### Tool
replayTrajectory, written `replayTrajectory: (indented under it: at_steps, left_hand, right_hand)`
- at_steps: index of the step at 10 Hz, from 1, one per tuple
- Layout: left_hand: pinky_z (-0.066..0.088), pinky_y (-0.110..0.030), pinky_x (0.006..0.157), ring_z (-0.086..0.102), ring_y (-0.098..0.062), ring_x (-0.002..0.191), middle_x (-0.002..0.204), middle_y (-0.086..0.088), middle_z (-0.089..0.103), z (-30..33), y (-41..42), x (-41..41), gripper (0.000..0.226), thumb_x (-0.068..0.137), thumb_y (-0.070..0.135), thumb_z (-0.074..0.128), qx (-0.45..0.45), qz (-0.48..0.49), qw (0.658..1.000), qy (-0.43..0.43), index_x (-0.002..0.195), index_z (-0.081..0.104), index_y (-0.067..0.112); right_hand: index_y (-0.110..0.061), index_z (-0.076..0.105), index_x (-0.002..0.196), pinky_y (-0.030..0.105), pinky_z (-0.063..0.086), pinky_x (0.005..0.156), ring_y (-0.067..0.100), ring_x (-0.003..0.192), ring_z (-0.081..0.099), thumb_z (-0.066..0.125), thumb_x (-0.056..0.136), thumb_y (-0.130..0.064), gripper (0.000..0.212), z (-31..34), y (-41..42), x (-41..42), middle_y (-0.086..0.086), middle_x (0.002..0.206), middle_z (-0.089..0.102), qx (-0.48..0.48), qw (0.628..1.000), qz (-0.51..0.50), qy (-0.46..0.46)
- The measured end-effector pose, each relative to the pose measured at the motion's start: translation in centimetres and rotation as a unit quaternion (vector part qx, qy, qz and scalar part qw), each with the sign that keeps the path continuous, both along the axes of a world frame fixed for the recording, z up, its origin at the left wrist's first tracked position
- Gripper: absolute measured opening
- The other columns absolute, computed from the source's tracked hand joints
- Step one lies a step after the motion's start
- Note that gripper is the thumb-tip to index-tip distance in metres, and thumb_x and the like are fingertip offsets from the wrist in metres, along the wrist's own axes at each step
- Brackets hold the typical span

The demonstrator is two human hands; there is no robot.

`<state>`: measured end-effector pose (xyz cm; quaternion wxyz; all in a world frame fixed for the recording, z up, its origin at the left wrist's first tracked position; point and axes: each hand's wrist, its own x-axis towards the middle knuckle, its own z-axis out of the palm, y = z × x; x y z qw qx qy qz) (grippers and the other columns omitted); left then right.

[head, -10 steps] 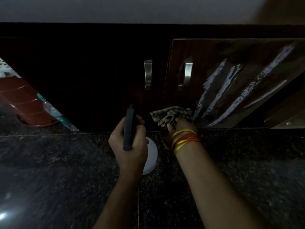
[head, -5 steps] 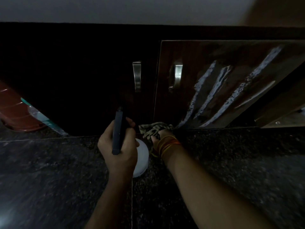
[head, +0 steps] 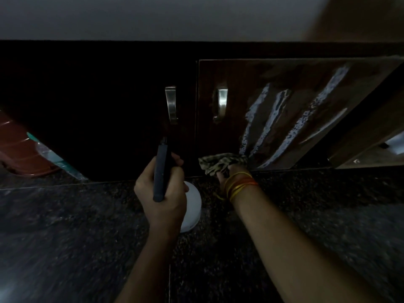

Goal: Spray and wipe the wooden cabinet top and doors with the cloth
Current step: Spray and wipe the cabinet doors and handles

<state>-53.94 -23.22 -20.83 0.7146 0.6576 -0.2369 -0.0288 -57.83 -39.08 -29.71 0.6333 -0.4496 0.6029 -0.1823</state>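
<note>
1. Right hand (head: pixel 227 174) has its grip bunched around the cloth (head: pixel 220 164), pressed low on the right cabinet door (head: pixel 306 79), just at its bottom edge near the floor (head: pixel 65 237). Risk: with the cloth wadded so tight, only a small patch meets the wood, and it may smear the foam rather than lift it.

2. Foam streaks (head: pixel 271 119) run diagonally across that door, well above the cloth. Leave them and they could dry into marks or run down onto the floor.

3. Left hand (head: pixel 161 193) wraps its grip around the spray bottle (head: pixel 162 169), white body below, dark head pointing at the left door (head: pixel 98 110). A stray squeeze would wet a door nobody is wiping.

4. It's dim here; the left door is almost black, so missed patches are likely to go unnoticed.

5. The door handles (head: pixel 222 103) stick out; the cloth could snag there on an upward pass.

6. Wet dark floor by the doors: a slip hazard, I'd judge.
</note>
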Motion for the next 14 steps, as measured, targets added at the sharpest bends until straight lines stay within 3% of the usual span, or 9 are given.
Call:
replayTrajectory:
  at_steps: [1,2,3,5,6,9,12,13,14]
  left_hand:
    - [0.041,-0.017,0.05,0.049,-0.013,0.045,0.06,-0.013,0.053,1.0,-0.1,-0.8,0.014,0.084,0.008,0.051,0.011,-0.002,1.0,0.019,0.086,0.063,0.001]
    - [0.042,-0.019,0.05,0.05,-0.013,0.046,0.063,-0.005,0.056,1.0,-0.1,-1.4,0.017,0.083,0.018,0.052,0.006,-0.017,1.0,0.009,0.087,0.062,0.005]
    - [0.042,-0.018,0.049,0.052,-0.012,0.046,0.068,-0.003,0.059,1.3,-0.1,-1.7,0.021,0.082,0.02,0.052,0.002,-0.026,1.0,0.013,0.088,0.063,0.003]
    - [0.042,-0.014,0.049,0.053,-0.01,0.046,0.065,-0.013,0.057,2.2,-0.1,-2.1,0.012,0.085,0.011,0.051,0.013,-0.018,1.0,-0.002,0.087,0.062,0.006]
    - [0.041,-0.012,0.05,0.052,-0.009,0.046,0.063,-0.01,0.055,3.2,0.0,-2.5,0.013,0.085,0.004,0.049,0.014,-0.018,1.0,-0.007,0.089,0.062,0.004]
    - [0.04,-0.014,0.048,0.052,-0.011,0.044,0.054,-0.006,0.051,5.6,0.2,-3.1,0.011,0.082,0.006,0.051,0.011,-0.001,1.0,-0.01,0.081,0.062,0.006]
    - [0.042,-0.02,0.043,0.052,-0.013,0.04,0.048,-0.011,0.054,5.5,-0.5,-2.8,0.007,0.082,0.005,0.064,0.02,0.004,0.999,0.034,0.081,0.067,0.012]
    - [0.042,-0.018,0.042,0.052,-0.014,0.04,0.052,-0.014,0.053,5.5,-0.6,-2.9,0.017,0.087,-0.009,0.062,0.032,0.008,0.999,0.024,0.082,0.067,0.006]
    - [0.04,-0.014,0.042,0.054,-0.013,0.041,0.053,-0.012,0.053,6.1,-0.8,-3.4,0.008,0.077,0.013,0.059,0.031,0.012,0.999,0.019,0.079,0.066,0.009]
  right_hand:
    - [-0.009,0.032,0.143,0.022,0.052,0.075,0.028,0.123,0.046,0.041,0.099,-0.012,0.045,4.6,0.7,0.1,0.011,0.141,0.041,0.039,0.987,-0.12,-0.099]
    - [-0.009,0.038,0.139,0.022,0.051,0.049,0.037,0.108,0.056,0.05,0.091,0.005,0.051,6.8,1.0,-0.3,0.009,0.113,0.048,0.045,0.945,-0.264,-0.187]
    - [0.0,0.045,0.131,0.05,0.051,0.087,0.042,0.103,0.055,0.049,0.087,0.014,0.046,7.7,2.2,0.0,0.022,0.124,0.054,0.02,0.945,-0.272,-0.179]
    - [-0.012,0.058,0.094,0.052,0.057,0.066,0.028,0.073,0.057,0.056,0.082,0.008,0.023,12.0,1.3,-0.5,0.007,0.082,0.058,-0.112,0.939,-0.256,-0.2]
    - [-0.025,0.05,0.073,0.052,0.056,0.069,0.028,0.072,0.059,0.063,0.076,-0.002,0.026,13.1,1.7,-0.9,0.011,0.083,0.062,-0.235,0.941,-0.211,-0.119]
    - [-0.008,0.064,0.104,0.012,0.035,0.079,0.028,0.098,0.057,0.065,0.077,0.004,0.029,15.4,2.9,-2.0,0.014,0.113,0.052,-0.471,0.876,-0.1,0.016]
    - [-0.006,0.062,0.097,0.043,0.053,0.077,0.036,0.093,0.057,0.065,0.074,0.007,0.027,14.9,2.8,-2.5,0.017,0.11,0.05,-0.594,0.803,-0.006,0.056]
    - [-0.008,0.064,0.1,0.043,0.051,0.082,0.035,0.102,0.056,0.064,0.073,0.007,0.031,17.1,2.6,-2.2,0.015,0.113,0.051,-0.625,0.78,-0.019,0.032]
    - [-0.01,0.063,0.103,0.039,0.048,0.083,0.034,0.102,0.054,0.064,0.073,0.003,0.033,18.9,2.2,-1.8,0.014,0.113,0.051,-0.655,0.755,-0.015,0.026]
